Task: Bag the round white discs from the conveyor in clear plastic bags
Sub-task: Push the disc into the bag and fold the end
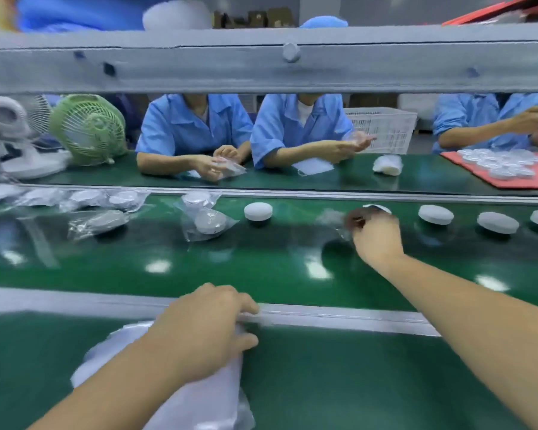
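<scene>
Right hand (375,234), at one o'clock, grips a round white disc (377,208), probably light and rigid; hold its rim; left hand (205,327) pinches limp, likely slippery clear plastic bags (205,395).

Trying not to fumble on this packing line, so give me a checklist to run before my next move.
1. Right hand holds a white disc: ok, fingers curled on its rim, though blurred.
2. Left hand on the stack of clear bags: ok, it grips the stack's far end.
3. One bag separated and opened: cannot tell.
4. Clear plastic by the right hand out of the way: cannot tell, blurred.
5. More unbagged discs on the conveyor belt: ok, several lie right of the right hand, a lone disc to its left.
</scene>
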Demonstrator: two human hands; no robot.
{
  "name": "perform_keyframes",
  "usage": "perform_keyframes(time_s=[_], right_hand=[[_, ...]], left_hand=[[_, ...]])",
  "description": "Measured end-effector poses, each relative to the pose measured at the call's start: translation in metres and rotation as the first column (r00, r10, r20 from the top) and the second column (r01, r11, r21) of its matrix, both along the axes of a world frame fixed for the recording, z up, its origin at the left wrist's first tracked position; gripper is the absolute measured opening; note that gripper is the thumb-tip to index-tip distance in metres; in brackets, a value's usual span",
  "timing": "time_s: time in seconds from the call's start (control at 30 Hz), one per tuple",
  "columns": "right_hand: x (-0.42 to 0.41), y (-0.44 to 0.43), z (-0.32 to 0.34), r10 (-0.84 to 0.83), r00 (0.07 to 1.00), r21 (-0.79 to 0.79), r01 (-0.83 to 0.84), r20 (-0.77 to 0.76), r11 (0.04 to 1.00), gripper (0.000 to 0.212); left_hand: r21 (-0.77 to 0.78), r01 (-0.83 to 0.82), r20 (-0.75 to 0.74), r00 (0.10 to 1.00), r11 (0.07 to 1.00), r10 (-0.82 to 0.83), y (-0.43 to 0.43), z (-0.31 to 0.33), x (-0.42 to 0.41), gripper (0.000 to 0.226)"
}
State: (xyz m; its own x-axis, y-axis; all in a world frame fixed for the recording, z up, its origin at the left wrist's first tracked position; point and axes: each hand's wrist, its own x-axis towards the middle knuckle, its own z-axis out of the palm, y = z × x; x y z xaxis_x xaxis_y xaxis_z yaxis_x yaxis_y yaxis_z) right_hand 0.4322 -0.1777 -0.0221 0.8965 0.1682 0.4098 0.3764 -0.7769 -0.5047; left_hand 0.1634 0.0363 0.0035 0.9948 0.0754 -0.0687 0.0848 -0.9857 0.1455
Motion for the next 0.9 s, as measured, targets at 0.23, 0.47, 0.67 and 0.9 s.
perform_keyframes(time_s=[0.23, 0.47, 0.67, 0.9], right_hand=[[0.006, 0.041, -0.019, 0.057, 0.967, -0.367, -0.149, -0.249, 0.918, 0.020], [-0.015, -0.064, -0.003, -0.030, 0.991, -0.317, -0.014, -0.131, 0.948, 0.028], [-0.021, -0.218, -0.009, -0.341, 0.929, -0.413, 0.258, -0.141, 0.873, 0.027], [-0.008, -0.302, -0.028, -0.585, 0.787, -0.609, 0.370, -0.195, 0.702, 0.071]], left_hand=[[-0.128, 0.018, 0.022, 1.000, 0.992, -0.016, 0.028, -0.021, -0.033, 0.023], [-0.044, 0.184, 0.228, 0.959, 0.982, -0.170, -0.018, -0.031, 0.007, 0.023], [0.083, 0.311, 0.310, 0.895, 0.947, -0.321, -0.111, -0.038, 0.053, 0.032], [0.144, 0.360, 0.200, 0.902, 0.922, -0.383, -0.145, -0.047, 0.072, 0.034]])
